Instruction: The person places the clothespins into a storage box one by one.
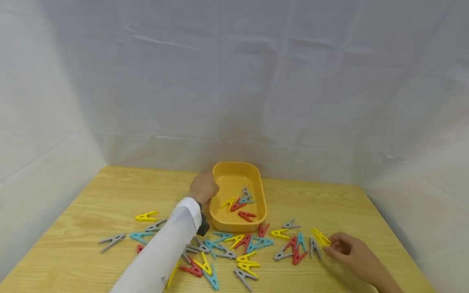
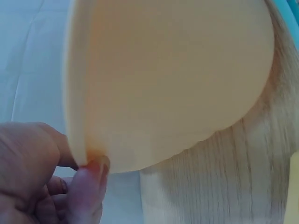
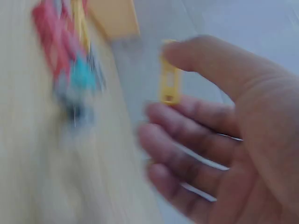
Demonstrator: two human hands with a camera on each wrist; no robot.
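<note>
My right hand [image 1: 348,249] pinches yellow peg [image 1: 321,237] between thumb and fingers, low on table [image 1: 366,211], right of peg pile [image 1: 234,250]; wrist view blurry but peg [image 3: 168,74] shows at fingertips; my left hand [image 1: 203,187] pinches rim of yellow tray [image 1: 262,203] at its left edge, thumb [image 2: 88,191] on lip; left arm stretched forward over pegs, white sleeve [image 1: 165,248]; few pegs lie inside tray.

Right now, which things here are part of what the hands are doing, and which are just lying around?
In use:
left hand gripping the tray rim
right hand pinching a yellow peg
pegs in the tray

Lying about:
loose pegs scattered on the table
white backdrop
</note>
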